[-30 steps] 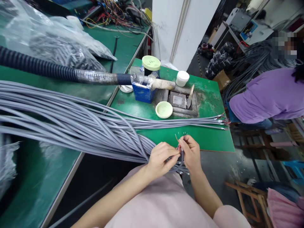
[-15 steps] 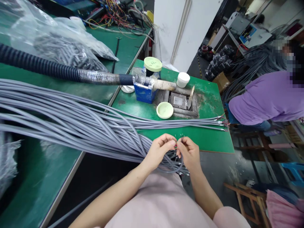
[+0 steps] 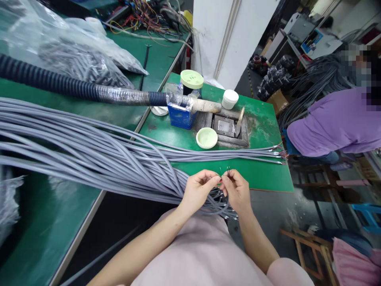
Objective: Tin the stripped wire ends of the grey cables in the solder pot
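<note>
Pinching thin wires (image 3: 228,171), the left hand (image 3: 199,190) and right hand (image 3: 238,191) are together at the near edge of the green surface (image 3: 263,174), apparently separating them, so the next move likely calls for a light, steady touch.

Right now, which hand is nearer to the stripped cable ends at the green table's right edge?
Right. The right hand is left of those stripped cable ends and on their near side; the left hand is farther left.
</note>
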